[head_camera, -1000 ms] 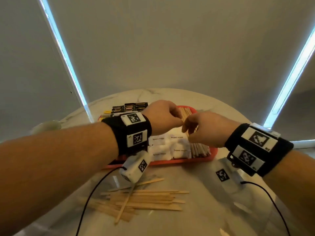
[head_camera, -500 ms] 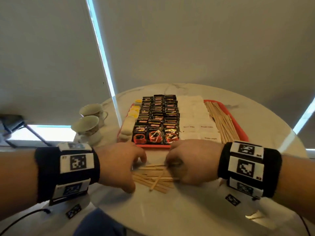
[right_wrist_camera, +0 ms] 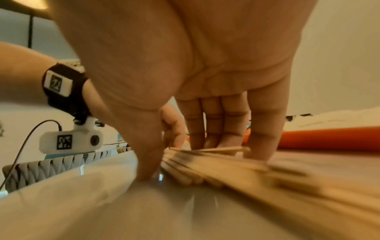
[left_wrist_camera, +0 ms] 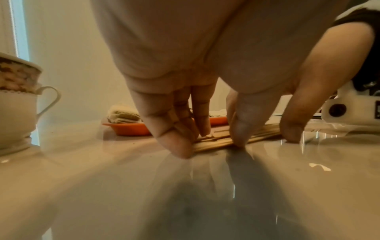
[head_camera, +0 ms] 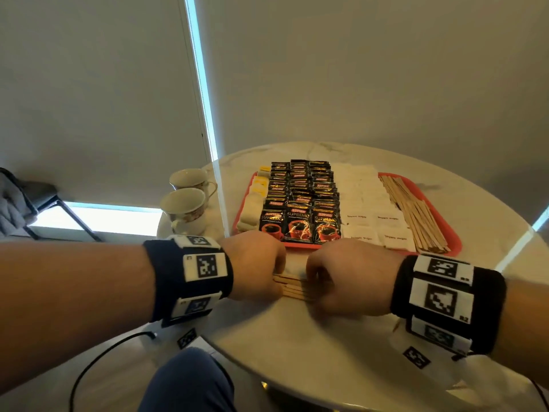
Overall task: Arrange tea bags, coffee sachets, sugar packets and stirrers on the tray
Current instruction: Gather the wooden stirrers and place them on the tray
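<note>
- The left hand [head_camera: 255, 266] and right hand [head_camera: 350, 278] pinch opposite ends of the loose wooden stirrers [head_camera: 292, 286] on the desk [head_camera: 297, 352], thumb against fingers, probably to square them into one bundle.
- The pile lies just near of the red tray [head_camera: 454, 242], handy for the stirrer row [head_camera: 416, 215] at its right.
- Tea bags [head_camera: 251, 209], coffee sachets [head_camera: 300, 203] and sugar packets [head_camera: 371, 209] already fill the tray in columns.
</note>
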A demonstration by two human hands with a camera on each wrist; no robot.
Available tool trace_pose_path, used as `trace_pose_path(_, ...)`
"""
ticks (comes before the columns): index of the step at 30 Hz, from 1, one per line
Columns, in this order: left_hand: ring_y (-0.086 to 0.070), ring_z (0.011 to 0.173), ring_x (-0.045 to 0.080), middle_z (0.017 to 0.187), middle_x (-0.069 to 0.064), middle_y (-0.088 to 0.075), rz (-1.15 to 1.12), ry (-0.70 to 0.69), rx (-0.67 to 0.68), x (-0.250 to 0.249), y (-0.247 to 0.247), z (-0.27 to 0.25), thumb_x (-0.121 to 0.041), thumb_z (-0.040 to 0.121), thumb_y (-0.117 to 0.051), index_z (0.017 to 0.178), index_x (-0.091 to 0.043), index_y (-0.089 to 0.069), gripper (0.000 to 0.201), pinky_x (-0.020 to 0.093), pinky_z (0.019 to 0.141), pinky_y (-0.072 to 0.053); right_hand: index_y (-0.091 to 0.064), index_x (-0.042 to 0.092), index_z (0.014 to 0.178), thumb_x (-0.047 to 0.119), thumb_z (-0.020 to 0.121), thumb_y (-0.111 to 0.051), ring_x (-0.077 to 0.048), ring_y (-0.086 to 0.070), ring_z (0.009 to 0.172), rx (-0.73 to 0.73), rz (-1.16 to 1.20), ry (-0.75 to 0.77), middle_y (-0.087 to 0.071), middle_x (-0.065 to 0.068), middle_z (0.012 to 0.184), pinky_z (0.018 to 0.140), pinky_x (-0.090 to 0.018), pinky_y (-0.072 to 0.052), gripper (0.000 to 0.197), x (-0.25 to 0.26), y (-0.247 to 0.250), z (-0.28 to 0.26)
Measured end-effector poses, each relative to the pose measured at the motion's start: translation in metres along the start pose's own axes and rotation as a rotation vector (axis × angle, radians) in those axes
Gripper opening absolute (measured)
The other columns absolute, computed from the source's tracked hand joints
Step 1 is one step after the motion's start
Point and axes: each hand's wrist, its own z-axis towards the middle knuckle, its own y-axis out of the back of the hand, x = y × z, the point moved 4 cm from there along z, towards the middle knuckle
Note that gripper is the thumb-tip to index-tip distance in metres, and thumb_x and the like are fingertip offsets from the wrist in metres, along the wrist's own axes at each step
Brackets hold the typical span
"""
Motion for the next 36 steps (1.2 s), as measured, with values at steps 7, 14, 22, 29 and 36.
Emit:
trace_pose_path(7,-0.059,0.087,0.007,0.096,-0.012,-0.064,-0.041,-0.009,-0.045,0.003,0.000,0.005,-0.042,0.091,-0.075,0.099,-0.035,-0.064,0.015,0.025,0.073,-0.051,-0.065,0.027,0.116,0.027,0.096,-0.064,-0.016,-0.061,0.093,0.033,0.011,-0.048,-0.063,0.004,0.103,0.087,-0.035,-0.057,0.020,0.005,-0.001,0.015)
trace_pose_path(14,-0.060,0.089,0.007,0.098,-0.012,-0.064,-0.081,0.022,-0.043,0.022,0.001,0.006,-0.025,0.092,-0.075,0.110,-0.033,-0.069,0.020,0.025,0.080,-0.055,-0.055,0.025,0.122,0.020,0.099,-0.058,-0.017,-0.057,0.097,-0.014,-0.031,-0.019,-0.059,0.002,0.112,0.083,-0.030,-0.052,0.024,0.012,-0.004,0.016)
trace_pose_path(22,-0.066,0.093,0.008,0.101,-0.011,-0.069,-0.428,0.068,-0.146,0.046,0.015,0.004,-0.019,0.093,-0.071,0.101,-0.035,-0.068,0.018,0.026,0.087,-0.058,-0.046,0.019,0.132,0.011,0.098,-0.052,-0.018,-0.057,0.101,0.026,-0.020,-0.038,-0.055,-0.001,0.120,0.089,-0.034,-0.053,0.035,0.011,-0.004,0.020)
trace_pose_path(29,-0.071,0.105,0.011,0.109,-0.011,-0.076,-0.838,0.078,-0.322,0.058,0.028,0.009,-0.015,0.093,-0.073,0.113,-0.034,-0.073,0.028,0.042,0.101,-0.058,-0.049,0.023,0.120,0.019,0.104,-0.042,-0.018,-0.059,0.089,-0.009,0.186,-0.132,-0.061,-0.001,0.102,0.082,-0.037,-0.054,0.018,-0.007,0.017,0.034)
trace_pose_path(36,-0.075,0.087,0.015,0.095,-0.005,-0.075,-0.690,0.096,-0.254,0.051,0.030,0.001,-0.021,0.090,-0.077,0.102,-0.028,-0.072,0.014,0.032,0.080,-0.064,-0.057,0.024,0.108,0.034,0.105,-0.045,-0.017,-0.060,0.083,0.017,0.159,-0.039,-0.062,0.002,0.092,0.073,-0.033,-0.051,0.017,-0.003,0.014,0.032)
